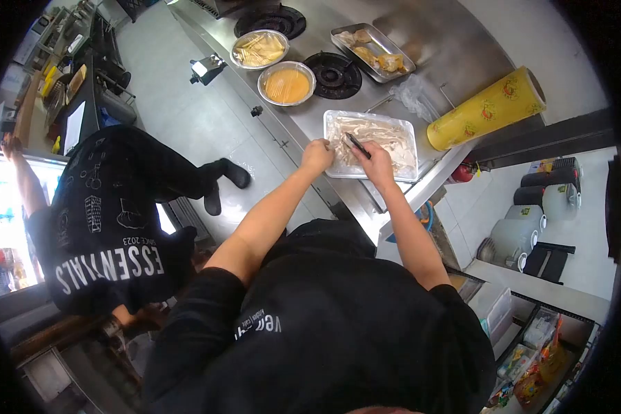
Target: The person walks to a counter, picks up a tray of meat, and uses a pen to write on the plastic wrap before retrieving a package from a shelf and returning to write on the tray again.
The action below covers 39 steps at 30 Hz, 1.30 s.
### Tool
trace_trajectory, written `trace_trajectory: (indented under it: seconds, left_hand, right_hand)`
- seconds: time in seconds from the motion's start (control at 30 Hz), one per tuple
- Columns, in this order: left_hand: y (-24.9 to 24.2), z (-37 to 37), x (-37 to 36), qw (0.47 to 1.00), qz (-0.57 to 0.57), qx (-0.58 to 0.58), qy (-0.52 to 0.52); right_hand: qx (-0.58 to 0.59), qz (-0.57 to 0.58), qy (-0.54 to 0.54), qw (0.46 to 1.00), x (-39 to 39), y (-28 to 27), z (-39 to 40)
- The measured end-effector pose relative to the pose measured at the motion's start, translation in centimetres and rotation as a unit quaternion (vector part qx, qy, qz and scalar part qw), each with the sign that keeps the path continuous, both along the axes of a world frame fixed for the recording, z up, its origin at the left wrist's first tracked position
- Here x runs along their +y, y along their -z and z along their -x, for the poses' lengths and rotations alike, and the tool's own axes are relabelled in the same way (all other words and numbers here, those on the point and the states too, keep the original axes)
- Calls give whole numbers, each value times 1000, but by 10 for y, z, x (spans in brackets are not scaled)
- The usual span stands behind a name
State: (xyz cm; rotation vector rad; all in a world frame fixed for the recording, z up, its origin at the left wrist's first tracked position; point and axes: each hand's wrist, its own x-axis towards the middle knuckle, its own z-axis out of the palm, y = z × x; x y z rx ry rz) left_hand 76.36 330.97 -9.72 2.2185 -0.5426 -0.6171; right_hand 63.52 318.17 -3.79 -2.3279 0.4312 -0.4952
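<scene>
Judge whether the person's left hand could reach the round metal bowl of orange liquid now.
Probably yes: the left hand is at the edge of the pale rectangular tray, and only bare steel counter shows between hand and bowl.

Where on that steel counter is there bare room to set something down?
There is bare counter between the far burner, near burner and metal tray, and a small patch between the orange-filled bowl and white tray. It is crowded around the plastic bag, among metal tray, yellow roll and white tray, where left hand and right hand are.
</scene>
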Motion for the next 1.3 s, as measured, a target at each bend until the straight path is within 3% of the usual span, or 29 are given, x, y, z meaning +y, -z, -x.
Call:
trace_trajectory:
  seconds: [0.37, 0.57, 0.8, 0.97, 1.17, 1.3]
  left_hand:
    - [5, 5, -8, 996, 33, -20, -79]
    - [0, 13, -3, 997, 26, 40, -62]
    - [12, 18, 3, 1000, -21, -16, -13]
    - [-6, 26, 11, 985, 33, 163, -35]
    - [-5, 32, 14, 960, 93, 256, -67]
    - [-1, 31, 13, 961, 85, 254, -64]
  right_hand:
    - [-14, 10, 1, 1000, -4, -2, 2]
    - [1, 10, 13, 1000, -5, 3, 2]
    - [5, 2, 8, 1000, 0, -2, 0]
    - [4, 7, 12, 1000, 2, 2, -1]
    - [13, -11, 10, 1000, 9, -4, 2]
    - [34, 19, -4, 999, 3, 4, 0]
